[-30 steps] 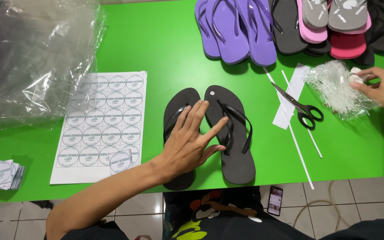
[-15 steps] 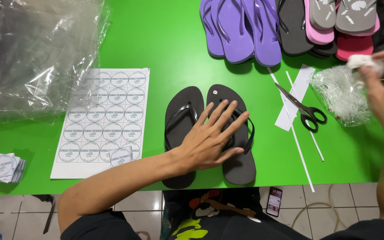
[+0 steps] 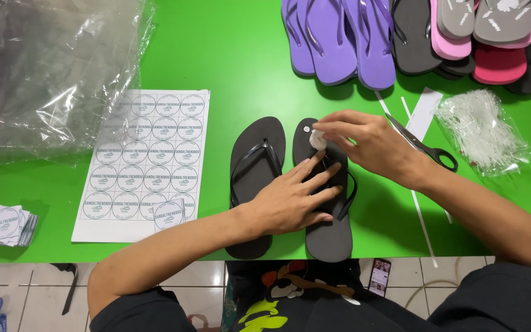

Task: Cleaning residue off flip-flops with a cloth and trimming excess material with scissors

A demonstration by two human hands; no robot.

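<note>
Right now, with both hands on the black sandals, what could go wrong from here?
1. The right hand pinches a small white piece over the right black sandal; it might slip from the fingertips.
2. The scissors lie right beside that wrist, so the arm could catch them.
3. Both sandals overhang the green table edge; only the left hand pins them, so they might slide off.

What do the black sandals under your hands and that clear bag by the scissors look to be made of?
The black sandals look like matte foam rubber: a flat, dull sole with no shine. Their straps seem to be glossy plastic or rubber, since they catch the light. The clear bag looks like thin plastic film, crinkled and see-through, with fine white strands inside. The left hand presses on the sandals.
</note>
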